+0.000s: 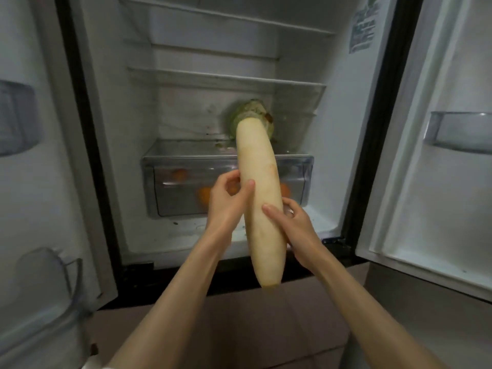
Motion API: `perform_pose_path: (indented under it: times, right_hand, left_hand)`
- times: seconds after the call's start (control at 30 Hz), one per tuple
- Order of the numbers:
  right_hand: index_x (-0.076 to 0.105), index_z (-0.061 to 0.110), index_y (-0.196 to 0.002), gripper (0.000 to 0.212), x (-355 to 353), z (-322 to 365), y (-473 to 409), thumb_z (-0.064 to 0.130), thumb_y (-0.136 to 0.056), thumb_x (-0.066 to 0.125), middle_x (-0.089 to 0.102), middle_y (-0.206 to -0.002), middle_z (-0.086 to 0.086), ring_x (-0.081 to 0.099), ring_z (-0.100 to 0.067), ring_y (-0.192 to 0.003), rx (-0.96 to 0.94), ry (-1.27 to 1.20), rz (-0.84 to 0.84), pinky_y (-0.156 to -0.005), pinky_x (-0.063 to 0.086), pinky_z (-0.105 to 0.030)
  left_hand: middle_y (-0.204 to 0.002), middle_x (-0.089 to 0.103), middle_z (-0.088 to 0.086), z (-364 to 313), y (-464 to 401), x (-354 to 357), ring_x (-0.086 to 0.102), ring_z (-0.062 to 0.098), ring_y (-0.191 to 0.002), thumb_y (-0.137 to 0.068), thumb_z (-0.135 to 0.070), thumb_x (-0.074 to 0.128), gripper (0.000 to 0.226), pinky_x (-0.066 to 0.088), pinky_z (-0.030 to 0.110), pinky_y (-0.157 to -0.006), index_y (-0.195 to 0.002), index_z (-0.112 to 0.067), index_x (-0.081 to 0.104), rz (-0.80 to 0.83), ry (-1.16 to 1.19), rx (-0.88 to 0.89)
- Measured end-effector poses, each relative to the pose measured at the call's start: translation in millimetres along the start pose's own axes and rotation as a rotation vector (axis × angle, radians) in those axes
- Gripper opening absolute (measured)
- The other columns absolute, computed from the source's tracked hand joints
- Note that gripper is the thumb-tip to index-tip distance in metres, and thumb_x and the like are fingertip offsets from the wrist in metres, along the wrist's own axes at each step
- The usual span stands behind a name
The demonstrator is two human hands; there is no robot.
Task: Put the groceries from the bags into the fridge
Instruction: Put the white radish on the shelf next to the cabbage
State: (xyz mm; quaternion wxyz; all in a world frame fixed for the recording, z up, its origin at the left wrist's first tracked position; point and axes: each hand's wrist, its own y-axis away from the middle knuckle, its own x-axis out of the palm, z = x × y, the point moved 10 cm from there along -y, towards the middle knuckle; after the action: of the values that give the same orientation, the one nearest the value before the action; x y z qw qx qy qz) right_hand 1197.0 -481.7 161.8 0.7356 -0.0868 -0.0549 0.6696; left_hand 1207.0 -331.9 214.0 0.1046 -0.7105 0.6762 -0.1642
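Centre of frame, before the open fridge (111,145): one long white radish (259,198), held lengthwise, far end pointing inward over the crisper drawer (170,169). Left hand (226,201) grips the radish at mid-length, thumb across its upper face. Right hand (295,222) grips it slightly lower on the opposite side, fingers wrapped beneath.

Behind the radish tip, on the shelf over the drawer: one cabbage (253,113), green; whether the two are touching cannot be told. Inside the drawer: orange fruit (205,195), several, blurred through the front.

Risks, judged:
- Radish driven forward may knock the cabbage sideways or back.
- Length may not fit the shelf depth straight on; the near end could foul the door.
- Smooth skin, heavy item: loosening either grip early could drop it onto the drawer lid.
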Motion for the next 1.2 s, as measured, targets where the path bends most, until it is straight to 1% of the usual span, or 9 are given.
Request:
perform_pose_path:
  times: [0.1,0.2,0.27,0.43,0.57,0.7,0.83,1.07,1.2]
  right_hand:
    - [0.05,0.01,-0.124,0.06,0,10,-52,0.042,-0.077,0.069,0.066,-0.112,-0.008,0.066,-0.021,-0.098,0.039,-0.078,0.039,-0.084,0.055,-0.04]
    - [0.058,0.006,-0.115,0.049,16,26,-96,0.04,-0.081,0.067,0.07,-0.103,-0.012,0.069,-0.025,-0.093,0.083,-0.143,0.12,-0.082,0.056,-0.042]
    - [0.061,0.005,-0.111,0.046,28,36,-126,0.041,-0.083,0.065,0.071,-0.1,-0.014,0.069,-0.027,-0.091,0.104,-0.112,0.159,-0.084,0.055,-0.043]
    - [0.061,0.009,-0.115,0.044,58,50,-199,0.04,-0.084,0.062,0.07,-0.106,-0.013,0.067,-0.027,-0.098,0.108,-0.053,0.229,-0.09,0.052,-0.045]
    - [0.063,0.009,-0.113,0.045,72,55,-251,0.043,-0.083,0.063,0.07,-0.105,-0.008,0.067,-0.022,-0.093,0.065,0.014,0.202,-0.074,0.055,-0.033]
    - [0.06,0.004,-0.116,0.049,74,59,-298,0.041,-0.083,0.064,0.067,-0.109,-0.01,0.065,-0.02,-0.089,0.012,0.08,0.09,-0.058,0.048,-0.025]
    - [0.055,0.001,-0.122,0.054,81,54,-335,0.039,-0.085,0.063,0.063,-0.117,-0.013,0.062,-0.021,-0.097,0.009,0.118,0.033,-0.079,0.053,-0.033]
    - [0.052,0.002,-0.126,0.046,87,40,-368,0.034,-0.092,0.055,0.058,-0.122,-0.012,0.059,-0.023,-0.103,0.018,0.127,0.0,-0.069,0.049,-0.03]
    - [0.057,0.003,-0.12,0.046,79,40,-373,0.038,-0.09,0.056,0.062,-0.119,-0.015,0.061,-0.027,-0.107,-0.039,0.215,-0.051,-0.086,0.053,-0.039]
  left_hand:
    - [-0.123,0.056,-0.001,2,-30,11,0.057,0.013,-0.107,-0.089,-0.018,0.06,0.041,0.052,0.035,-0.091,-0.128,-0.018,0.049,0.052,-0.056,-0.01]
    - [-0.128,0.052,-0.003,4,-58,16,0.057,0.006,-0.101,-0.089,-0.021,0.06,0.054,0.053,0.016,-0.068,-0.139,-0.022,0.039,0.094,-0.099,-0.019]
    - [-0.122,0.053,-0.004,3,-83,14,0.058,0.004,-0.095,-0.088,-0.021,0.061,0.057,0.051,0.015,-0.062,-0.14,-0.022,0.036,0.104,-0.107,-0.037]
    - [-0.12,0.062,0.011,8,-157,-6,0.061,0.02,-0.102,-0.091,-0.017,0.056,0.04,0.05,0.033,-0.084,-0.129,-0.006,0.049,0.035,-0.115,-0.076]
    - [-0.106,0.065,0.013,23,-214,-18,0.059,0.022,-0.093,-0.093,-0.017,0.052,0.023,0.047,0.033,-0.075,-0.113,-0.005,0.058,-0.007,-0.112,-0.113]
    - [-0.089,0.061,0.008,33,-266,-20,0.057,0.017,-0.076,-0.092,-0.011,0.052,0.019,0.045,0.027,-0.061,-0.108,-0.004,0.059,0.006,-0.112,-0.15]
    - [-0.084,0.061,0.006,47,-308,-18,0.058,0.017,-0.072,-0.091,-0.012,0.052,0.015,0.048,0.025,-0.058,-0.105,-0.007,0.057,0.069,-0.174,-0.226]
    - [-0.101,0.058,0.014,73,-351,-23,0.058,0.023,-0.087,-0.092,-0.013,0.052,0.031,0.051,0.034,-0.066,-0.119,0.002,0.052,0.041,-0.246,-0.278]
    - [-0.119,0.058,0.019,79,-358,-19,0.059,0.025,-0.095,-0.094,-0.017,0.05,0.037,0.051,0.028,-0.058,-0.124,0.004,0.049,0.116,-0.32,-0.278]
